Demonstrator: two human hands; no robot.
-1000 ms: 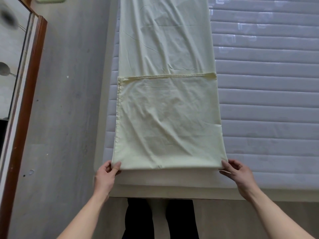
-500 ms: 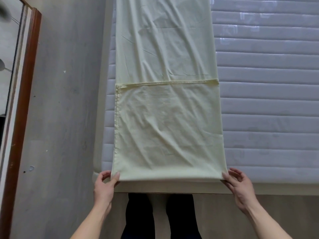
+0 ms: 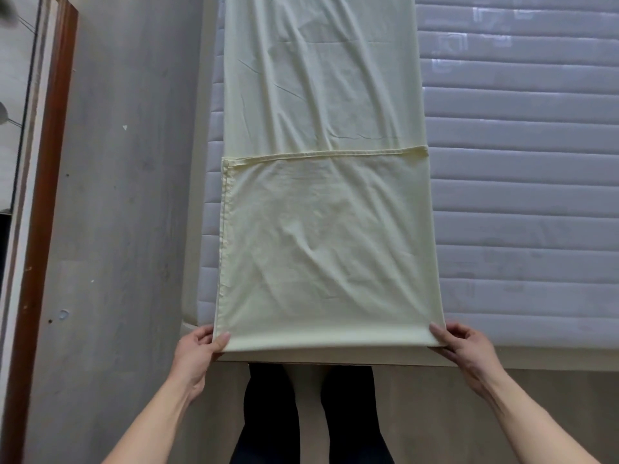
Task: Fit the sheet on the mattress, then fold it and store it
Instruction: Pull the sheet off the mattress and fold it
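Observation:
A pale yellow sheet (image 3: 328,229), folded into a long strip, lies along the left part of the grey quilted mattress (image 3: 522,195). A hemmed edge crosses the strip about halfway up. My left hand (image 3: 197,353) pinches the strip's near left corner, thumb on top. At the near right corner my right hand (image 3: 465,349) pinches the folded edge. The near fold lies at the mattress's front edge.
A grey floor (image 3: 127,229) runs along the left of the bed. A brown wooden frame (image 3: 37,229) with a mirror stands at the far left. My dark-trousered legs (image 3: 315,413) stand at the bed's foot on a lighter floor.
The near fold has slid toward me, from a little way onto the mattress to its front edge. Both hands have kept their hold on the corners.

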